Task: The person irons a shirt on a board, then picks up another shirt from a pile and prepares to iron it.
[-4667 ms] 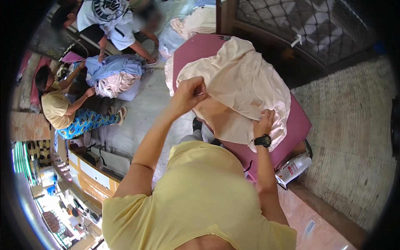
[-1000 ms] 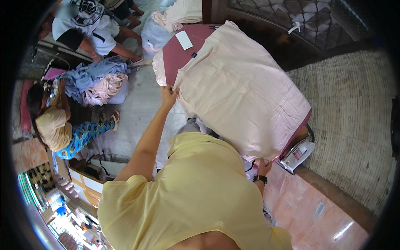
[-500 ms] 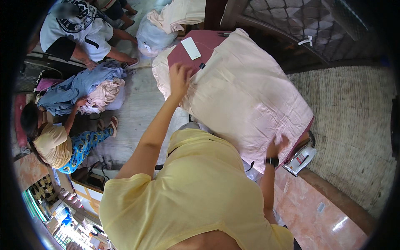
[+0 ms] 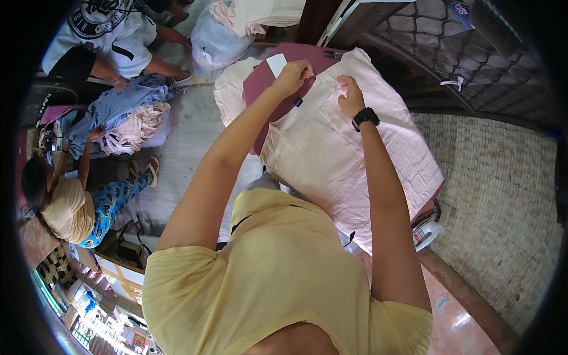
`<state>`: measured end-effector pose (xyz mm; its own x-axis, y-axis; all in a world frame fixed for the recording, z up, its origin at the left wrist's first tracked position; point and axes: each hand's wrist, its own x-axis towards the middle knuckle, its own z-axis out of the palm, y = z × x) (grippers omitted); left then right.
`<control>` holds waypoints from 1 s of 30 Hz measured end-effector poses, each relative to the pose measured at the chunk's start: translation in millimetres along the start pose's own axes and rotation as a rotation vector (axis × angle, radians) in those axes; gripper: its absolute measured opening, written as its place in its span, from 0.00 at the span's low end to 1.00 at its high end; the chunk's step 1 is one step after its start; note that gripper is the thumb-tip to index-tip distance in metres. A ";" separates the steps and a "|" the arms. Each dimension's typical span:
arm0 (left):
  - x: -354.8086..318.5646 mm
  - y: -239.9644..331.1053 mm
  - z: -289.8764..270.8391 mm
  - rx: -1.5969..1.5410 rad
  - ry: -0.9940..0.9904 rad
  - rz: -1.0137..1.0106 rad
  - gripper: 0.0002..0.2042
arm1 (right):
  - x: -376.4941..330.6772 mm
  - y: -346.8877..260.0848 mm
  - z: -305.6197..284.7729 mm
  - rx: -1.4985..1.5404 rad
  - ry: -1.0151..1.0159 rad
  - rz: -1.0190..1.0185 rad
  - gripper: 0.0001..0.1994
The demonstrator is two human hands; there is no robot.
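Observation:
A pale pink garment (image 4: pixel 331 160) lies spread over a maroon padded ironing board (image 4: pixel 254 89). Above the board's far part, my left hand (image 4: pixel 293 77) has its fingers bent together; whatever they pinch, if anything, is too small to make out. My right hand (image 4: pixel 351 97), with a black watch on its wrist, is over the garment's far part, thumb and fingers apart, and nothing shows in it. Partly behind my left hand is a white card (image 4: pixel 276 64). A small dark tag (image 4: pixel 297 102) sits at the garment's edge. Two slim black tools (image 4: pixel 333 54) lie at the board's far end.
A white iron (image 4: pixel 426 234) stands at the board's near right end. On the left, two people handle blue garments (image 4: pixel 118 109) and a pink pile (image 4: pixel 136 127). A filled clear bag (image 4: pixel 219 41) stands behind. A metal grille (image 4: pixel 414 41) is at far right.
My right hand has moved from the garment's near right end to its far part. My left hand has shifted right and farther away, now partly covering the card. The garment's far left edge has moved slightly.

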<state>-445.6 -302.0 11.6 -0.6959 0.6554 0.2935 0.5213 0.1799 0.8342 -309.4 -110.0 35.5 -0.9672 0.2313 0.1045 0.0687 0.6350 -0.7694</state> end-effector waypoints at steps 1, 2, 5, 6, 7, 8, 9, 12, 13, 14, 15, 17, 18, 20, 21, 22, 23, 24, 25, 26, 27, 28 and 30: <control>-2.3 7.3 -6.1 -0.081 -0.007 -0.039 0.02 | -0.1 2.0 -1.0 -0.003 -0.016 0.017 0.26; -4.9 16.2 -12.6 -0.160 -0.012 -0.077 0.02 | 1.0 1.4 -3.9 -0.005 -0.032 0.033 0.25; -22.1 32.8 -23.9 -0.376 0.019 -0.266 0.01 | 2.7 1.6 -8.5 0.037 -0.087 0.108 0.25; -29.1 34.4 -27.1 -0.461 0.039 -0.324 0.02 | 3.4 3.2 -9.3 0.058 -0.106 0.138 0.25; -36.0 38.1 -33.3 -0.487 0.016 -0.409 0.04 | 2.9 5.2 -10.2 0.072 -0.102 0.140 0.25; -38.7 46.1 -36.5 -0.391 0.032 -0.397 0.04 | 2.3 8.1 -10.7 0.083 -0.094 0.145 0.24; -40.3 54.7 -38.8 -0.295 0.046 -0.383 0.05 | 1.2 11.3 -11.6 0.094 -0.085 0.152 0.24; -36.5 54.0 -25.5 -0.005 0.121 -0.093 0.08 | 1.1 11.2 -7.0 0.047 -0.053 0.062 0.23; -29.9 53.8 -9.9 0.008 0.133 0.015 0.09 | 1.4 12.3 -6.1 0.063 -0.032 0.070 0.23; -24.1 49.5 4.0 0.023 0.148 0.122 0.10 | 3.4 12.8 -3.2 0.079 -0.012 0.073 0.22; -19.5 40.7 17.0 0.093 0.068 0.204 0.11 | 4.2 13.2 -0.8 0.096 0.007 0.077 0.22; -14.7 31.6 36.4 0.225 0.025 0.204 0.11 | 4.8 14.3 0.9 0.039 0.010 0.017 0.22; -13.4 28.0 41.2 0.294 0.006 0.202 0.11 | 5.8 14.2 1.3 0.012 0.010 -0.018 0.22; -9.8 27.0 41.5 0.271 0.025 0.150 0.09 | 3.9 20.8 1.4 0.007 0.006 -0.006 0.21; -8.8 24.7 37.8 0.229 0.014 0.116 0.09 | 5.7 24.0 1.1 0.006 0.001 -0.002 0.21; -12.2 25.2 34.8 0.185 -0.009 0.081 0.08 | 4.2 26.8 0.0 0.013 0.006 -0.019 0.21; -12.9 25.1 31.6 0.159 0.003 0.076 0.08 | 4.8 29.8 -2.1 0.019 0.010 -0.037 0.20; -11.5 24.4 27.5 0.133 0.016 0.071 0.08 | 6.0 32.4 -3.1 0.026 0.013 -0.056 0.20; -11.5 27.6 21.8 0.108 0.028 0.061 0.08 | 6.9 33.4 -2.7 0.053 0.001 -0.017 0.19; -14.1 31.5 16.5 0.083 0.027 0.029 0.07 | 8.5 34.3 -2.5 0.079 -0.012 0.021 0.19; -18.3 35.9 11.5 0.057 0.026 -0.003 0.06 | 9.6 35.1 -1.7 0.106 -0.024 0.060 0.18; -21.0 43.2 6.0 0.032 0.025 -0.030 0.05 | 11.3 36.3 -2.1 0.122 -0.032 0.071 0.18; -31.4 53.2 -2.2 -0.037 0.017 -0.145 0.03 | 12.1 40.1 -1.7 0.151 -0.049 0.098 0.16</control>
<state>-397.1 -314.6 47.7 -0.7712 0.6117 0.1764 0.3964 0.2446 0.8849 -317.9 -80.5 7.0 -0.9686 0.2487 -0.0036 0.1296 0.4920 -0.8609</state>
